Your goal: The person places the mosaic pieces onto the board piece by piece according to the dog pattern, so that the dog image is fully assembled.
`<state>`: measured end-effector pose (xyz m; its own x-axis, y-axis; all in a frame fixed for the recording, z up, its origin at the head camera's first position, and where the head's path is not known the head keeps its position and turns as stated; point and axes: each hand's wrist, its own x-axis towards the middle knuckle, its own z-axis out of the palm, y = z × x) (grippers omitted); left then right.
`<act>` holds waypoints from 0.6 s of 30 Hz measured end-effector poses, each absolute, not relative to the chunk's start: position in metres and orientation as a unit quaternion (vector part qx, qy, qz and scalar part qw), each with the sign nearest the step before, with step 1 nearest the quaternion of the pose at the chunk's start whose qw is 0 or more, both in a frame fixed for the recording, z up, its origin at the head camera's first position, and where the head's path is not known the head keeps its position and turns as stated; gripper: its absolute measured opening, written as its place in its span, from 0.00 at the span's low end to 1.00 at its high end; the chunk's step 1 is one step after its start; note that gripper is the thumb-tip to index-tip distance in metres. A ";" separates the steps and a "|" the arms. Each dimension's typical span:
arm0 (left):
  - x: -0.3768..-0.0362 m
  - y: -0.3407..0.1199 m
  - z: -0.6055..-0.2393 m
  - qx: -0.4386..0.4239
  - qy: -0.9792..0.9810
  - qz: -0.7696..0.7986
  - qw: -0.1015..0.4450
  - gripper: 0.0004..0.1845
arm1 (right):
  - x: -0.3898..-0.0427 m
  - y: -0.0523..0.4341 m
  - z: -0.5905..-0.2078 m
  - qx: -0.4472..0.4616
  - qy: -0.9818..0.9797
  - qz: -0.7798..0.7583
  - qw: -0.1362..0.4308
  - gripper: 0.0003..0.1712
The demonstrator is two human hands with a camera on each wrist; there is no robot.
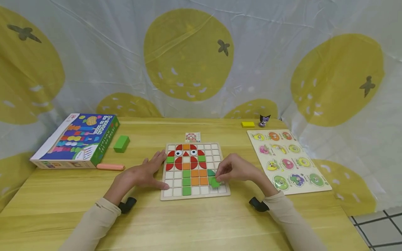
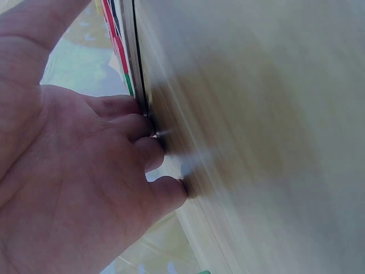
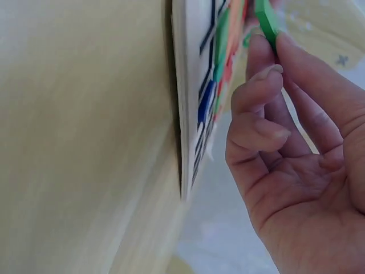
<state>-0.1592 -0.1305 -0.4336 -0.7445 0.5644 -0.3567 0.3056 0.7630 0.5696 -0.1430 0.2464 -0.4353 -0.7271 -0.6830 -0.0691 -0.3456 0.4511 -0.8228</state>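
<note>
A wooden grid board [image 1: 194,170] lies in the middle of the table, partly filled with red, orange and green tiles that form a figure with two eyes. My right hand [image 1: 233,169] pinches a green tile [image 1: 215,182] over the board's lower right squares; the same green tile [image 3: 266,21] shows between thumb and fingertips in the right wrist view. My left hand [image 1: 147,173] lies flat on the table with straight fingers against the board's left edge [image 2: 140,85].
A colourful game box [image 1: 76,140] sits at the left, with a green block [image 1: 121,143] and a pink stick [image 1: 110,167] beside it. A fruit peg puzzle [image 1: 287,160] lies at the right. A small card [image 1: 192,137], a yellow block [image 1: 247,124] and a tiny figurine [image 1: 264,120] stand farther back.
</note>
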 end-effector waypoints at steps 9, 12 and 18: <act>-0.155 -0.132 -0.432 0.239 0.901 0.250 0.261 0.67 | -0.140 0.232 -0.443 -0.328 0.828 -0.400 0.218 0.05; -0.156 -0.131 -0.432 0.240 0.901 0.250 0.262 0.67 | -0.138 0.230 -0.444 -0.320 0.835 -0.389 0.221 0.06; -0.159 -0.127 -0.430 0.241 0.904 0.236 0.264 0.66 | -0.137 0.230 -0.440 -0.317 0.850 -0.364 0.212 0.07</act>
<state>-0.1586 -0.1274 -0.4297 -0.7442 0.5604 -0.3635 0.3111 0.7724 0.5537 -0.1367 0.2305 -0.4397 -0.7084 -0.6939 -0.1293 -0.3849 0.5334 -0.7532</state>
